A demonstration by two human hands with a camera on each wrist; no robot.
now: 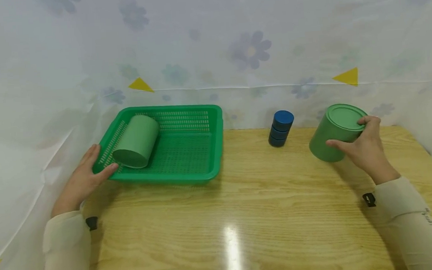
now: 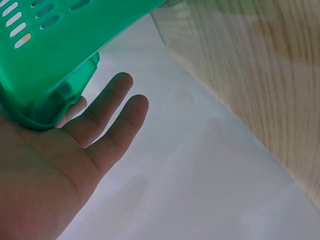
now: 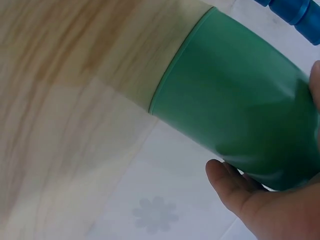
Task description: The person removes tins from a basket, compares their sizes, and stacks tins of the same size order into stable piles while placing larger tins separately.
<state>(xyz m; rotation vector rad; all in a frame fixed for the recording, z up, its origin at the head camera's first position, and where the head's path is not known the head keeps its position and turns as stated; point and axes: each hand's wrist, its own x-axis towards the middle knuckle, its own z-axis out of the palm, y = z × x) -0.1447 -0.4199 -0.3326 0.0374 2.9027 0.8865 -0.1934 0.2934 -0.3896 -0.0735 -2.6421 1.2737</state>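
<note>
My left hand [image 1: 81, 180] holds the near left corner of a green plastic basket [image 1: 217, 151], thumb over the rim. In the left wrist view two fingers extend straight below the basket wall [image 2: 55, 55]. Inside the basket a light green can [image 1: 137, 140] lies on its side against the left wall. My right hand [image 1: 367, 151] grips a second green can [image 1: 329, 137] near its lidded top, thumb on the near side and fingers at the lid's rim. This can leans to the right, its base close to the table. The right wrist view shows its smooth side [image 3: 235, 95].
A dark blue ribbed cylinder [image 1: 281, 128] stands upright at the back, left of the gripped can. Behind the wooden table [image 1: 266, 215] hangs a white flowered sheet [image 1: 202, 39] with yellow triangles [image 1: 347, 77] on it.
</note>
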